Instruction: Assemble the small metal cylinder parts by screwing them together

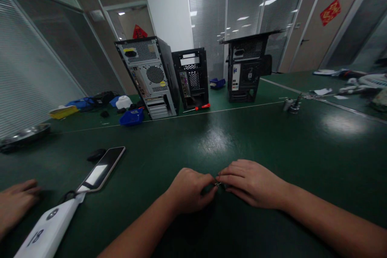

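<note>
Hands | left hand (189, 189), right hand (250, 181) | fingertips pinching small metal part (218, 184)

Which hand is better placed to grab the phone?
Left, probably: the left hand lies nearer the phone; the right hand sits on the far side. Both pinch a small metal part.
</note>
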{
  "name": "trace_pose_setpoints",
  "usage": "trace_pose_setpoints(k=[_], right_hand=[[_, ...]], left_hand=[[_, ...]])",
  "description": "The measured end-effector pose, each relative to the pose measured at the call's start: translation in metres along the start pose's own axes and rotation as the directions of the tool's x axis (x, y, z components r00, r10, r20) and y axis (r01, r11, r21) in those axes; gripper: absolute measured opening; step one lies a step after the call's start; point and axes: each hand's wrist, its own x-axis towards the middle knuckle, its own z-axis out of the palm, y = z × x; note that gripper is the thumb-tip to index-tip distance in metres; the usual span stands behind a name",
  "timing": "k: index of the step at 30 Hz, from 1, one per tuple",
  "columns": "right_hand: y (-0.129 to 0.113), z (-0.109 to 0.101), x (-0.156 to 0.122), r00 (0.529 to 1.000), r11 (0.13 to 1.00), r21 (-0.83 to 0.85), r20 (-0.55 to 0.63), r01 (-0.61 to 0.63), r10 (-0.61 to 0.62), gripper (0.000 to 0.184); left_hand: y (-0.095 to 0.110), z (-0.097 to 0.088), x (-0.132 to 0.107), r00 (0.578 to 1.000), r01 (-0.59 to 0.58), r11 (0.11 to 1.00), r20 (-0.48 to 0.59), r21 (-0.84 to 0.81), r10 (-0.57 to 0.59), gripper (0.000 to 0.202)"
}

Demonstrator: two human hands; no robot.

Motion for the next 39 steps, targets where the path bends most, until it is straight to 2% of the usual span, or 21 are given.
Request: trace_pose_setpoints(k=[22, 39], right_hand=[[0.0001, -0.0016, 0.0003, 1.000, 0.998, 0.056, -0.001, -0.007, 0.007, 0.037], [0.0013, -0.0016, 0.0004, 1.000, 0.996, 0.083, -0.010, -0.010, 0.010, 0.037]], left_hand=[[-0.0010, -0.0002, 0.0012, 0.997, 0.039, 0.999, 0.062, 0.010, -0.039, 0.017], [0.0000, -0.0016, 0.0012, 0.997, 0.037, 0.999, 0.063, -0.005, -0.036, 0.019]])
